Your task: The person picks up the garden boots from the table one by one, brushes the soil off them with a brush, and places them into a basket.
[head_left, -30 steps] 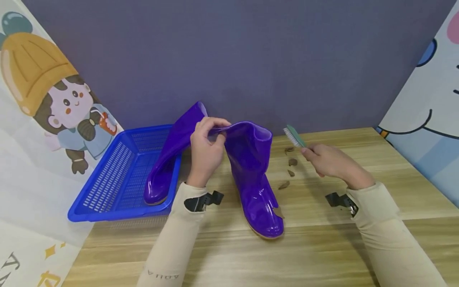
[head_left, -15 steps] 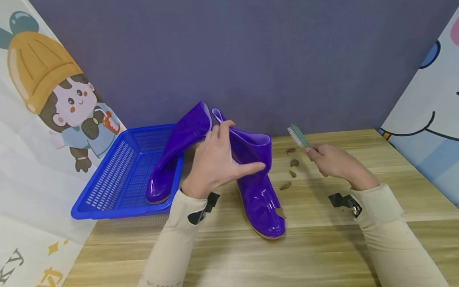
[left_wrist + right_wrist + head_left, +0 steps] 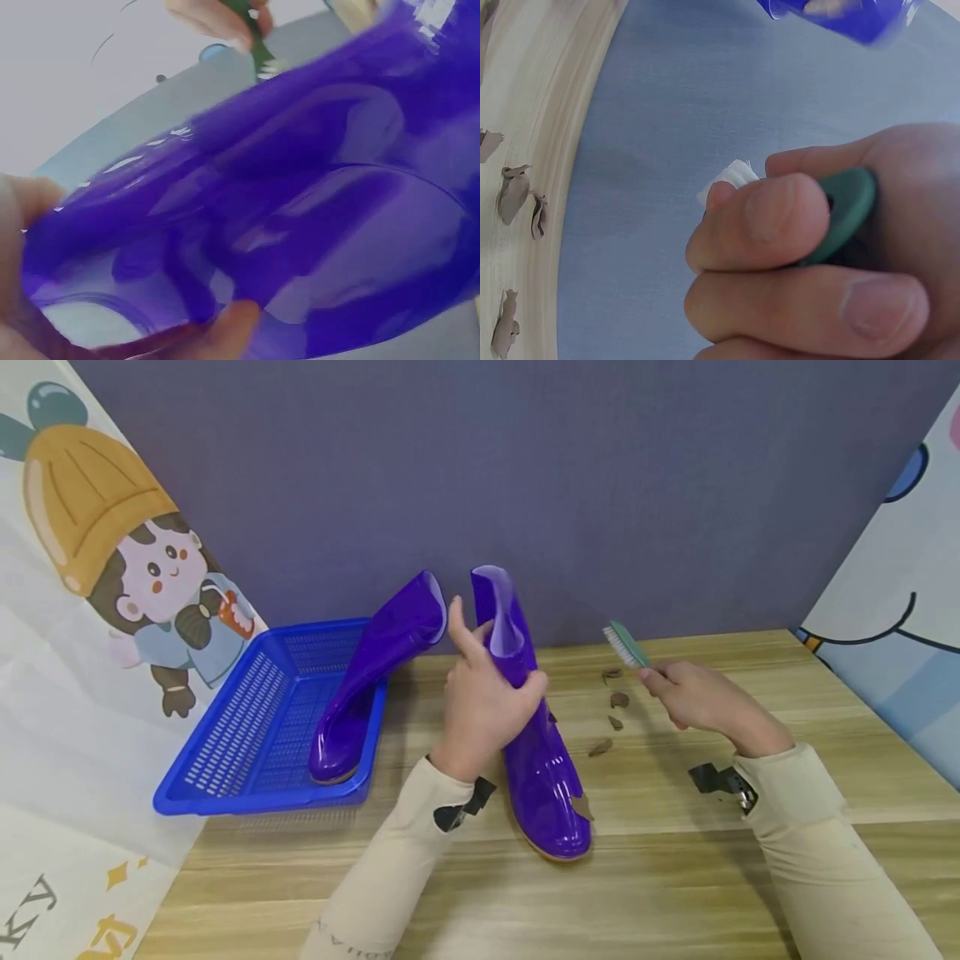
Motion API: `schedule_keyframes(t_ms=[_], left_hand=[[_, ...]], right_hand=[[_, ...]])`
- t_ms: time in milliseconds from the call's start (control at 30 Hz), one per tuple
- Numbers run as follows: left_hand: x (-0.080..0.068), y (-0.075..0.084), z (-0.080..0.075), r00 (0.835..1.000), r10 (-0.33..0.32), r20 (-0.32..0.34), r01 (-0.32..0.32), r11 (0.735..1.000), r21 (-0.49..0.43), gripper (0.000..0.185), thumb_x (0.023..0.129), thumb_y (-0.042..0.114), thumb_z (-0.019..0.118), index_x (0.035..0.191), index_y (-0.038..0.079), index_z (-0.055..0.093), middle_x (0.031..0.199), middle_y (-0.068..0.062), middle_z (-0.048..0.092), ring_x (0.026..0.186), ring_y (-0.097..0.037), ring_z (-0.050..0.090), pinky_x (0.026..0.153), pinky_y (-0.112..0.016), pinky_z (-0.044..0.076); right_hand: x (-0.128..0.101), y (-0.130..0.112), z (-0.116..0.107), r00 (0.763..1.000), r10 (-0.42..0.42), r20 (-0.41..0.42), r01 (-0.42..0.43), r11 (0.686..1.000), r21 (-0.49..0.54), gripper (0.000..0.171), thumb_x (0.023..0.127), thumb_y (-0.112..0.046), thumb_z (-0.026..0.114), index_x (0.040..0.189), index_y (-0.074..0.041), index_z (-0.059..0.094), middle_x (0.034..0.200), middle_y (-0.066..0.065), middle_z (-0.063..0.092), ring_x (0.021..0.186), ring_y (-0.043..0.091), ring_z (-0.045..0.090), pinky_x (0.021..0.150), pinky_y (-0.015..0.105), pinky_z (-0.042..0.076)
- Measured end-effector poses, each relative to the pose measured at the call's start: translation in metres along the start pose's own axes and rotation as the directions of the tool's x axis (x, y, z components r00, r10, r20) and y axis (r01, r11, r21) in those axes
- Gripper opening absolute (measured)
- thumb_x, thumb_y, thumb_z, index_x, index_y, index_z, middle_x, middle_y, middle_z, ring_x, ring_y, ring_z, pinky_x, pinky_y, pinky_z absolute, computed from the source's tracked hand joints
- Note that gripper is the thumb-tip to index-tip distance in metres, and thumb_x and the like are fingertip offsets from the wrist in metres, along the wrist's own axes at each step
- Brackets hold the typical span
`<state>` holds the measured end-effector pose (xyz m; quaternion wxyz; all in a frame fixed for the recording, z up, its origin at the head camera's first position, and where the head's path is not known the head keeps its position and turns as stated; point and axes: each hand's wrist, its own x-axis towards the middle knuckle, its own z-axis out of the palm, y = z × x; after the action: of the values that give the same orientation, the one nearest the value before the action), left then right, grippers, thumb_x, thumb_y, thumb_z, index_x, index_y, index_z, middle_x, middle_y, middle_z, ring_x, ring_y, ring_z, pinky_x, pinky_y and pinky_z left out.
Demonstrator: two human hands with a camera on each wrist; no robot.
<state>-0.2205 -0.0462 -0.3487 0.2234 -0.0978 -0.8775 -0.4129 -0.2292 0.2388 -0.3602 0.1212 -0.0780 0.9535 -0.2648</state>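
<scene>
A glossy purple rubber boot (image 3: 536, 760) stands on the wooden table (image 3: 675, 877), toe toward me. My left hand (image 3: 483, 697) grips its shaft, squeezing it narrow; the left wrist view is filled by the boot's purple wall (image 3: 300, 225). A brown scrap sticks to the boot's side near the toe. My right hand (image 3: 693, 697) holds a green-backed brush (image 3: 624, 645) with white bristles up to the right of the boot, apart from it. The right wrist view shows the fingers curled round the green handle (image 3: 844, 214).
A second purple boot (image 3: 367, 681) leans in a blue plastic basket (image 3: 247, 735) at the left. Several brown scraps (image 3: 611, 714) lie on the table between boot and brush. A grey wall stands behind, with cartoon panels at both sides.
My left hand let go of the boot's rim, slid down and now grips the shaft, which has straightened up from folded over. The right hand with the brush barely moved.
</scene>
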Motion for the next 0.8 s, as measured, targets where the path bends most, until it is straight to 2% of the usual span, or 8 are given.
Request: schedule_keyframes(t_ms=[100, 200, 333, 433, 500, 567, 667, 800], left_hand=[[0.005, -0.002, -0.006, 0.998, -0.023, 0.065, 0.026, 0.999, -0.042, 0.083, 0.076, 0.026, 0.074, 0.148, 0.014, 0.034, 0.122, -0.007, 0.07, 0.1, -0.034, 0.069, 0.086, -0.049, 0.057], [0.007, -0.005, -0.011, 0.987, -0.053, 0.15, 0.056, 0.998, -0.02, 0.054, 0.081, 0.035, 0.075, 0.127, 0.013, 0.056, 0.111, -0.009, 0.068, 0.103, -0.032, 0.066, 0.089, -0.05, 0.055], [0.007, -0.009, -0.008, 0.954, -0.088, 0.286, 0.09, 0.996, 0.008, 0.05, 0.085, 0.045, 0.074, 0.123, 0.015, 0.062, 0.115, -0.006, 0.067, 0.108, -0.028, 0.066, 0.093, -0.048, 0.056], [0.005, -0.01, -0.006, 0.933, -0.098, 0.346, 0.099, 0.995, 0.015, 0.039, 0.089, 0.04, 0.068, 0.12, 0.016, 0.064, 0.113, -0.005, 0.071, 0.103, -0.025, 0.07, 0.087, -0.044, 0.06], [0.005, -0.01, -0.004, 0.926, -0.1, 0.364, 0.125, 0.991, -0.046, 0.031, 0.093, 0.032, 0.062, 0.117, 0.013, 0.066, 0.105, -0.007, 0.074, 0.092, -0.025, 0.074, 0.078, -0.041, 0.062], [0.006, -0.01, -0.002, 0.921, -0.109, 0.375, 0.175, 0.974, -0.147, 0.03, 0.097, 0.025, 0.058, 0.121, 0.009, 0.065, 0.101, -0.012, 0.075, 0.083, -0.026, 0.075, 0.073, -0.04, 0.064], [0.007, -0.011, 0.005, 0.914, -0.123, 0.386, 0.253, 0.918, -0.306, 0.031, 0.1, 0.015, 0.053, 0.125, 0.0, 0.063, 0.1, -0.021, 0.075, 0.076, -0.03, 0.076, 0.067, -0.041, 0.065], [0.008, -0.012, 0.014, 0.913, -0.161, 0.374, 0.322, 0.849, -0.42, 0.035, 0.102, 0.012, 0.051, 0.132, -0.005, 0.057, 0.114, -0.025, 0.072, 0.095, -0.035, 0.076, 0.079, -0.038, 0.065]], right_hand=[[0.001, 0.0, 0.0, 1.0, -0.005, 0.0, 0.005, 1.0, -0.004, 0.054, 0.111, -0.05, 0.023, 0.098, -0.006, 0.053, 0.056, 0.003, 0.047, 0.048, 0.016, 0.034, 0.049, 0.035, 0.035], [0.002, 0.001, 0.0, 1.0, -0.009, -0.001, 0.009, 1.0, -0.009, 0.055, 0.111, -0.05, 0.023, 0.098, -0.006, 0.053, 0.056, 0.003, 0.047, 0.048, 0.016, 0.034, 0.049, 0.035, 0.035], [0.002, 0.002, 0.001, 1.0, -0.007, -0.002, 0.007, 1.0, -0.008, 0.054, 0.111, -0.049, 0.023, 0.098, -0.006, 0.053, 0.056, 0.003, 0.048, 0.049, 0.016, 0.036, 0.049, 0.034, 0.036], [0.003, 0.003, 0.001, 1.0, -0.007, -0.001, 0.007, 1.0, -0.002, 0.054, 0.111, -0.05, 0.023, 0.097, -0.006, 0.052, 0.057, 0.002, 0.047, 0.049, 0.016, 0.037, 0.049, 0.034, 0.036], [0.003, 0.004, 0.001, 1.0, -0.006, 0.0, 0.006, 1.0, 0.001, 0.055, 0.11, -0.051, 0.023, 0.097, -0.006, 0.052, 0.057, 0.002, 0.047, 0.049, 0.016, 0.036, 0.048, 0.034, 0.036], [0.003, 0.004, 0.001, 1.0, -0.007, 0.004, 0.007, 1.0, 0.003, 0.056, 0.11, -0.052, 0.022, 0.097, -0.006, 0.052, 0.057, 0.002, 0.047, 0.049, 0.016, 0.035, 0.048, 0.034, 0.035], [0.003, 0.004, 0.0, 1.0, -0.004, 0.013, 0.004, 1.0, 0.01, 0.057, 0.11, -0.052, 0.022, 0.099, -0.006, 0.052, 0.057, 0.002, 0.046, 0.048, 0.016, 0.033, 0.048, 0.034, 0.035], [0.002, 0.002, -0.001, 1.0, -0.006, 0.008, 0.006, 1.0, 0.016, 0.057, 0.11, -0.053, 0.021, 0.097, -0.007, 0.051, 0.057, 0.002, 0.045, 0.048, 0.015, 0.033, 0.047, 0.034, 0.035]])
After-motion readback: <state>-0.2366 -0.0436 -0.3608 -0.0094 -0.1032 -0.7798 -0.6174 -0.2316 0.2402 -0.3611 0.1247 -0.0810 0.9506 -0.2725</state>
